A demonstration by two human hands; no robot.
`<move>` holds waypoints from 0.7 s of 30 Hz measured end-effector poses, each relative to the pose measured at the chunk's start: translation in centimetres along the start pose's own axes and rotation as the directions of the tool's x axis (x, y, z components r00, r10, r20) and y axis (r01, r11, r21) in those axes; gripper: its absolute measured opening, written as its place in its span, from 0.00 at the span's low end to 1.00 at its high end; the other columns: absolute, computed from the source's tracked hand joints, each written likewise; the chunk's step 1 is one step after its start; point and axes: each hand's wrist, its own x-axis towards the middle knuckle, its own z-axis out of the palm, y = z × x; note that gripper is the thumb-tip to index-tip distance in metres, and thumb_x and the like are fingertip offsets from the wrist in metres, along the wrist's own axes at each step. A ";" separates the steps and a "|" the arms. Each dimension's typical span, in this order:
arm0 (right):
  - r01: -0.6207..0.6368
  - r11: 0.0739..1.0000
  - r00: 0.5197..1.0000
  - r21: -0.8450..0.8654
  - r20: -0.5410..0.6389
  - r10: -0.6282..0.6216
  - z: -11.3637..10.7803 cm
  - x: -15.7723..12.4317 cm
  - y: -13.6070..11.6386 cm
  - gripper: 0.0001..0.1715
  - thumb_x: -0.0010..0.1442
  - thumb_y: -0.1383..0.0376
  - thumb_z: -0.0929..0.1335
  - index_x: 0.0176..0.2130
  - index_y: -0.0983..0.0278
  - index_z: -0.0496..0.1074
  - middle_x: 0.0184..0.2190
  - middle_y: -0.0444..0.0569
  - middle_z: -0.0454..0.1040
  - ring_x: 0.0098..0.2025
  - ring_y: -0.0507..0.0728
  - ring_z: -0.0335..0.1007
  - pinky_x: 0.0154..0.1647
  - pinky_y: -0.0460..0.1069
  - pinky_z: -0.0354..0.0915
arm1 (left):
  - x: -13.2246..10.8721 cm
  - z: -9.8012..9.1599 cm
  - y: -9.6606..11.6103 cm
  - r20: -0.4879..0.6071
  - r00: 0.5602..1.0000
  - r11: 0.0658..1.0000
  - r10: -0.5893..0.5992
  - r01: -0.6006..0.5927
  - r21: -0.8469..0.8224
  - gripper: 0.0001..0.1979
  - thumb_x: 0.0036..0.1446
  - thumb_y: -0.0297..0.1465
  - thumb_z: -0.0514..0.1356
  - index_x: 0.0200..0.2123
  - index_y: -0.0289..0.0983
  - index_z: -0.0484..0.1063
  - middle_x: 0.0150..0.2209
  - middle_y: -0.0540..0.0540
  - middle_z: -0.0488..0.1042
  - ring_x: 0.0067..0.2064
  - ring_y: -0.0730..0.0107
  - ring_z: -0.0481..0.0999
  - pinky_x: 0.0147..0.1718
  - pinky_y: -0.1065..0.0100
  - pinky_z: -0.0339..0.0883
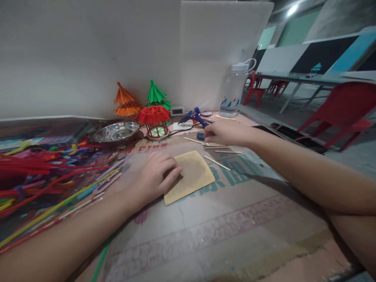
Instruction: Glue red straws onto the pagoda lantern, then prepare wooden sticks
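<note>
My left hand (160, 172) lies on the table with its fingers loosely apart, the thumb over the left edge of a yellow square sheet (192, 176). My right hand (221, 133) reaches down at the back of the table, fingers bent together. Their tips are partly hidden, so what they hold, if anything, does not show. Under and before this hand lie several thin wooden sticks (217, 162). A small dark blue round object (200, 136) is beside its fingertips. Just behind stands a blue glue gun (192, 115), a small red light showing on it.
Little pavilion models in red (153, 117), green (157, 94) and orange (126, 100) stand at the back, near a metal bowl (116, 132). Colourful pipe cleaners (32, 168) crowd the left. A clear water bottle (232, 92) stands back right. Red chairs (340, 105) are beyond.
</note>
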 end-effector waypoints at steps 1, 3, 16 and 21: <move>0.010 1.000 0.999 0.022 -0.039 -0.009 0.8 0.3 -0.5 0.10 0.63 0.63 0.69 0.38 0.60 0.82 0.36 0.51 0.81 0.34 0.58 0.72 0.31 0.50 0.53 | 0.0 0.0 0.0 0.001 1.000 1.000 0.001 -0.001 0.003 0.17 0.71 0.38 0.52 0.33 0.38 0.75 0.33 0.46 0.76 0.38 0.62 0.74 0.41 0.59 0.64; 0.033 0.999 0.993 -0.008 -0.116 -0.034 2.5 0.9 -1.4 0.12 0.65 0.64 0.67 0.40 0.64 0.82 0.40 0.56 0.81 0.39 0.61 0.74 0.34 0.51 0.56 | 0.0 0.1 -0.1 0.011 1.000 1.000 0.002 -0.002 0.007 0.17 0.71 0.37 0.53 0.33 0.37 0.74 0.33 0.45 0.77 0.38 0.62 0.74 0.41 0.58 0.64; 0.221 0.932 0.927 0.286 -0.359 -0.110 4.7 0.8 -3.7 0.07 0.63 0.69 0.66 0.41 0.67 0.74 0.37 0.53 0.78 0.40 0.58 0.71 0.42 0.51 0.61 | 0.3 -0.4 0.0 -0.079 0.975 0.971 -0.206 0.194 -0.142 0.12 0.69 0.38 0.55 0.37 0.38 0.73 0.37 0.46 0.78 0.40 0.62 0.76 0.40 0.61 0.67; 0.264 0.792 0.951 0.551 -0.287 -0.117 4.6 -1.9 -7.2 0.05 0.64 0.66 0.64 0.40 0.62 0.69 0.34 0.48 0.78 0.35 0.55 0.72 0.36 0.48 0.61 | 0.3 -0.4 -0.3 -0.167 0.939 0.937 -0.301 0.258 -0.235 0.13 0.67 0.42 0.57 0.38 0.39 0.72 0.38 0.46 0.78 0.41 0.61 0.77 0.40 0.61 0.68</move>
